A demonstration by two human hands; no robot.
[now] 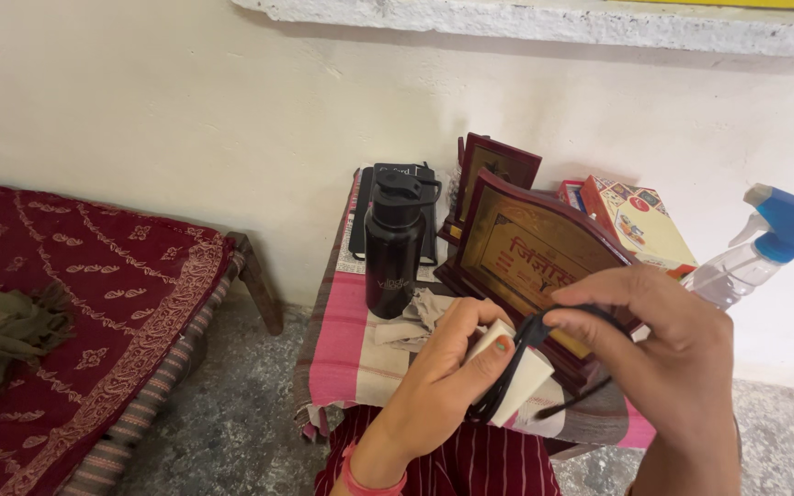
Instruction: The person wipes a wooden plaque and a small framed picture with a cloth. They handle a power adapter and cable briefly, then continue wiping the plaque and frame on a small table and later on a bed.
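The person's left hand [448,367] is gripping a small white charger block [518,377], thumb pressed across its face, just above the lap and in front of the small table [342,354] with its pink striped cloth. The right hand [663,344] is pinching a black cable [530,332] between thumb and fingertips, and is drawing it over the top edge of the block; several turns are already lying along the block's side, and a loose end is trailing out below toward the right.

To do this winding well, the left thumb should be holding down the turns already laid, so that none is slipping off a corner, while the right hand is keeping the cable lightly taut and laying each new loop beside the last rather than across it. Pulling too hard would likely be kinking the cable where it leaves the block.

Behind the hands, a wooden plaque [521,253] with a gold face is leaning near a black flask [393,243], a crumpled grey cloth [415,317] is lying beside the flask, and a clear spray bottle [765,243] with a blue head is standing at the right
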